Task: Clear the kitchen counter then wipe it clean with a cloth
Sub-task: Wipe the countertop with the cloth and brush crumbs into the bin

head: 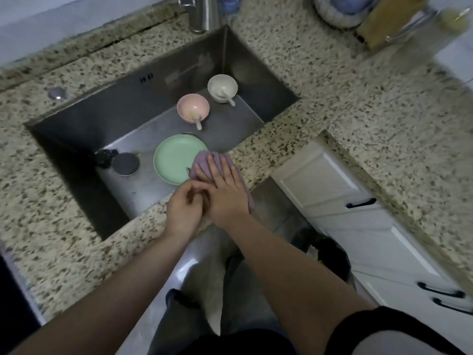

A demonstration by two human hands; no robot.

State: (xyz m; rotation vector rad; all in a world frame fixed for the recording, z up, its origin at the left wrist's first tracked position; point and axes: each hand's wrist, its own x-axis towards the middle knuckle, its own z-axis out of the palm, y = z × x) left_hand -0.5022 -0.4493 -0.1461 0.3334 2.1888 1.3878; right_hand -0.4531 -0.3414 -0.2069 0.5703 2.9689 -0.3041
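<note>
The purple cloth (222, 175) lies bunched on the narrow front strip of the speckled counter (345, 98), at the sink's front right corner; its long axis runs from the far-left end, which overlaps the rim of the green plate (172, 160), back toward the person and to the right, where its tail hangs over the counter's front edge. The right hand (225, 190) lies flat on the cloth, fingers straight and spread, pointing away toward the sink, pressing and not gripping. The left hand (186, 203) sits just beside it, touching it at the thumb side, fingers curled; whether it pinches a fold of cloth cannot be told. In the steel sink (102, 116) behind the plate stand a pink bowl (193, 108) and a cream bowl (222, 87), each with a spoon, and left of the plate a round dark drain stopper (125, 163).
</note>
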